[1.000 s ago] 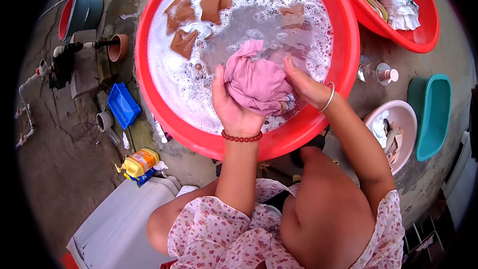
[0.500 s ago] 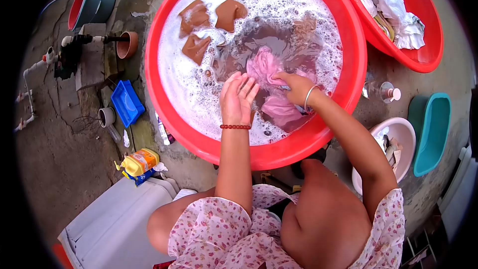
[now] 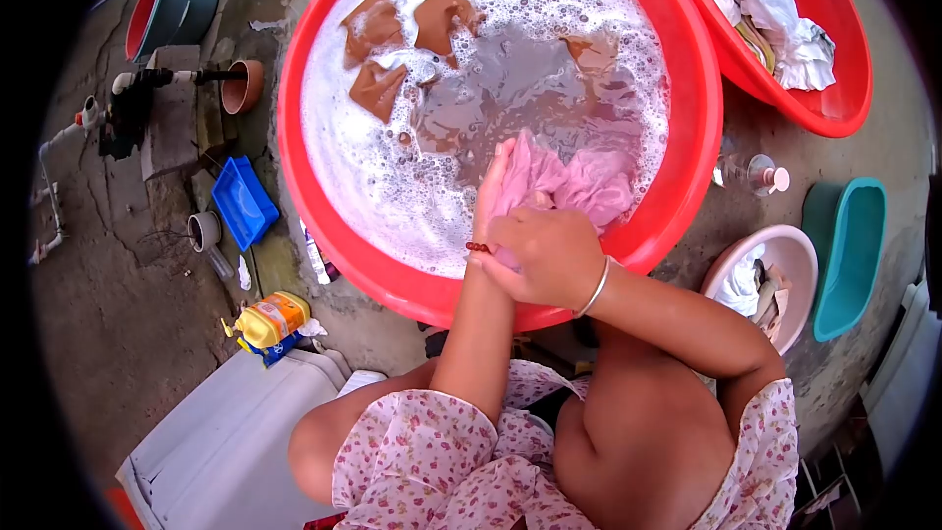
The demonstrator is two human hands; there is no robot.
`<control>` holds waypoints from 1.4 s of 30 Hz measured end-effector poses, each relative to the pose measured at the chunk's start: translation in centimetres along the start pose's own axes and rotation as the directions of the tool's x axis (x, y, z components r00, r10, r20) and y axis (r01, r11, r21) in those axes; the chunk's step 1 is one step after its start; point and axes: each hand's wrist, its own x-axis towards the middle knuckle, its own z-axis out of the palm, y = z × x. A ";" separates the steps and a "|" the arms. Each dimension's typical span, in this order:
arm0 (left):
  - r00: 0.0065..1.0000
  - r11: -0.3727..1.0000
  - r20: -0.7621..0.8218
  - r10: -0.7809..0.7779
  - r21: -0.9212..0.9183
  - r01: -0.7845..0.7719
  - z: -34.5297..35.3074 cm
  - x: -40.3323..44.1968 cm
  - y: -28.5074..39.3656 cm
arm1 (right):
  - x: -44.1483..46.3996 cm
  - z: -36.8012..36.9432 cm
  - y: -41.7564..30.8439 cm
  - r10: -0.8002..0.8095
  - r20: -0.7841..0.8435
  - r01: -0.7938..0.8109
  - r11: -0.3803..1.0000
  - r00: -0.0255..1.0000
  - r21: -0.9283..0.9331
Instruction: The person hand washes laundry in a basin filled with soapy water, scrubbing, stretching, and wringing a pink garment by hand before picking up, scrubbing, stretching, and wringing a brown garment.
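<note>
A wet, bunched pink cloth (image 3: pixel 587 185) is raised above the grey, soapy water of a large red basin (image 3: pixel 695 152). My right hand (image 3: pixel 554 250) is closed on the near end of the cloth, with its back toward me, and presses against my left wrist by the red bead bracelet. My left hand (image 3: pixel 494 182) is held out edge-on under and beside the cloth, palm against it and fingers stretched; most of the fingers are hidden. Several brown cloth pieces (image 3: pixel 376 88) float in the foam at the far left of the basin.
At the upper right, a second red basin (image 3: pixel 852 88) holds whitish cloths. A pink basin (image 3: pixel 800 255) with cloths, a teal tub (image 3: pixel 852 265) and a clear bottle (image 3: pixel 765 175) stand right. On the left are a blue tray (image 3: pixel 245 202) and a yellow bottle (image 3: pixel 273 319).
My right hand has drawn the pink cloth up out of the water and toward me, across my left palm to the wrist. My left hand has turned edge-on.
</note>
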 end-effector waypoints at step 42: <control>0.861 0.785 -0.182 0.476 0.528 -0.323 1.6 -1.2 1.3 | 4.7 0.3 12.7 0.397 -0.182 -0.392 0.918 0.900 0.065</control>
